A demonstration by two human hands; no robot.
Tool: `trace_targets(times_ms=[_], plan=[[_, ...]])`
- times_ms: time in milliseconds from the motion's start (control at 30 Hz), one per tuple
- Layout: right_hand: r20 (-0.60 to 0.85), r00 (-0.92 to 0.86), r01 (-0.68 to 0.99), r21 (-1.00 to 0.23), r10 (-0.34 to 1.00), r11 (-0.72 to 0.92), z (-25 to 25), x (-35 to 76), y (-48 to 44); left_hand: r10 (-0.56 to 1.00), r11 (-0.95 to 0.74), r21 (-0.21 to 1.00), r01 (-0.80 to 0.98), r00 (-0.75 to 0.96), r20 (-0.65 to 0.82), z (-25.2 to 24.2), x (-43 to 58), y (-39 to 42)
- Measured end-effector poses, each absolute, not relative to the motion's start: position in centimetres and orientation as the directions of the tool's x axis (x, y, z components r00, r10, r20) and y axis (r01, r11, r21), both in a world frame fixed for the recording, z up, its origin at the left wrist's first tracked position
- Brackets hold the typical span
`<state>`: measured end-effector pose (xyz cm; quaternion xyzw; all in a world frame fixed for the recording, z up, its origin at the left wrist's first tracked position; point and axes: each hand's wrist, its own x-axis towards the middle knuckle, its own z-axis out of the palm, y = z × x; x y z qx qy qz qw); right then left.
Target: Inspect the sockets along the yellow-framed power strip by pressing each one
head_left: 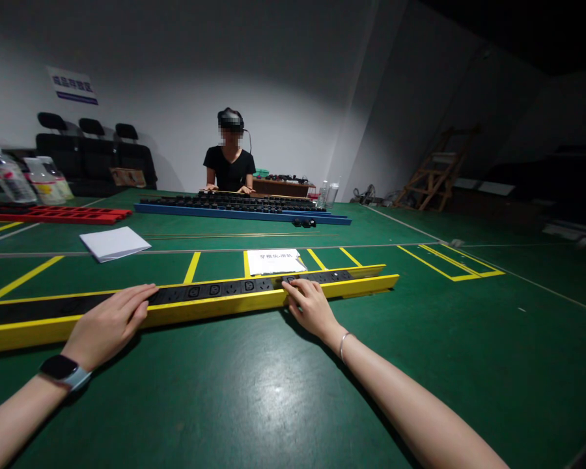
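Observation:
A long yellow rail lies across the green table, with a row of black socket modules inside its channel. My left hand, with a watch at the wrist, rests over the rail's near edge, fingers stretched out on the modules. Farther right, my right hand has its bent fingers on a black module in the channel and its thumb at the near wall. The spot under its fingertips is partly hidden. The rail's right end reaches beyond this hand.
Behind the rail lie a white label sheet and folded white paper. Blue rails with black parts lie farther back, before a seated person. Red rails and bottles are at left.

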<state>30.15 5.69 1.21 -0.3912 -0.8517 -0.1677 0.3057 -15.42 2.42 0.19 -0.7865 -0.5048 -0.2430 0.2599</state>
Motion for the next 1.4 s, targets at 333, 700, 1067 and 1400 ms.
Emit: trace_targets(times_ms=[333,700,1067,1400], plan=[[0.661,-0.479,0.788,0.034,0.578,0.615,1.1,30.2,5.7,0.689,-0.349,-0.115,0.93,0.338,0.641,0.4,-15.2,2.2],[0.675,-0.448,0.808,0.025,0.587,0.588,1.1,30.3,5.8,0.687,-0.35,-0.136,0.927,0.352,0.635,0.3,-15.3,2.3],[0.681,-0.426,0.822,0.016,0.596,0.569,1.0,30.3,5.8,0.686,-0.353,-0.138,0.925,0.357,0.634,0.5,-15.2,2.1],[0.674,-0.475,0.771,0.008,0.566,0.637,1.4,28.9,5.3,0.669,-0.348,-0.168,0.922,0.37,0.645,0.4,-15.2,2.2]])
